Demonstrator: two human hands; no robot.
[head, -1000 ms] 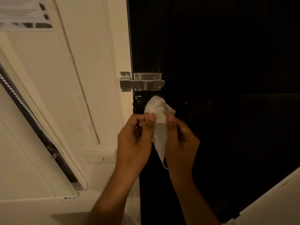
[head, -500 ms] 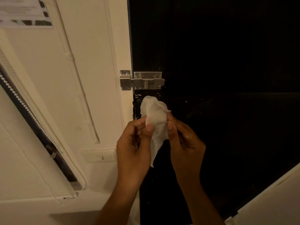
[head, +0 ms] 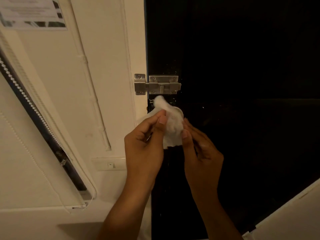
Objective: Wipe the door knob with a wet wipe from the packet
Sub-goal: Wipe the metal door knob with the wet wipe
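Both hands pinch a bunched wet wipe [head: 172, 125] between them. The left hand [head: 144, 144] grips its left edge, the right hand [head: 200, 149] its lower right. The wipe sits just below the metal bolt [head: 159, 84] on the dark door [head: 242, 66].

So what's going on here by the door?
A person is standing at a dark door, holding a white wet wipe bunched between both hands. The left hand and right hand pinch it with thumbs and fingertips, just below a metal slide bolt that joins the door to the frame. The door knob itself isn't visible; the wipe and hands cover that spot, so I can't tell whether wiping has begun.
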